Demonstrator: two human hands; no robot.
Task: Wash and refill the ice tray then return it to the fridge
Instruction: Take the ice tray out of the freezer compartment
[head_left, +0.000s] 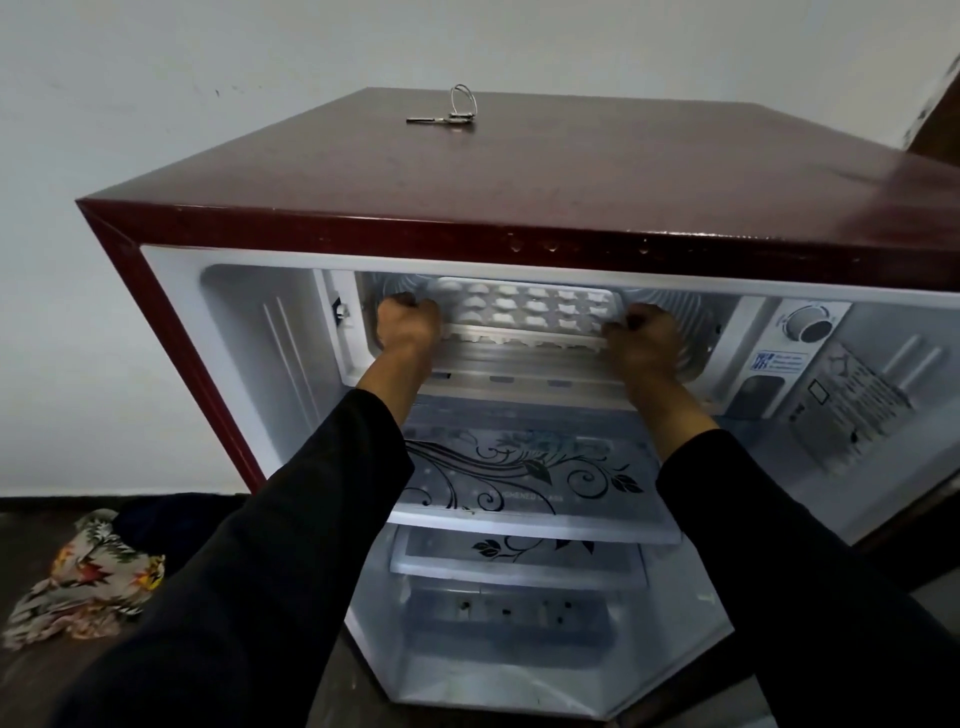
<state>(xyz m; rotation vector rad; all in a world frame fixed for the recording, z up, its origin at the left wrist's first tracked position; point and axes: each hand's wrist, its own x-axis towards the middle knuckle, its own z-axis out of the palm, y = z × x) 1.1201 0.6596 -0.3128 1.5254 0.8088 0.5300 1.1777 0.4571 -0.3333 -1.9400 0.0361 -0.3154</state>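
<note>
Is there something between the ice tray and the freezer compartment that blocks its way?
Nothing visible does. The left hand and right hand grip the two ends of the ice tray, which is already partly inside the freezer compartment. The compartment floor under the tray looks bare.

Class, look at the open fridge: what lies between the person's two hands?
In the head view, the ice tray spans the gap between the left hand and right hand; each grips one end inside the freezer compartment.
</note>
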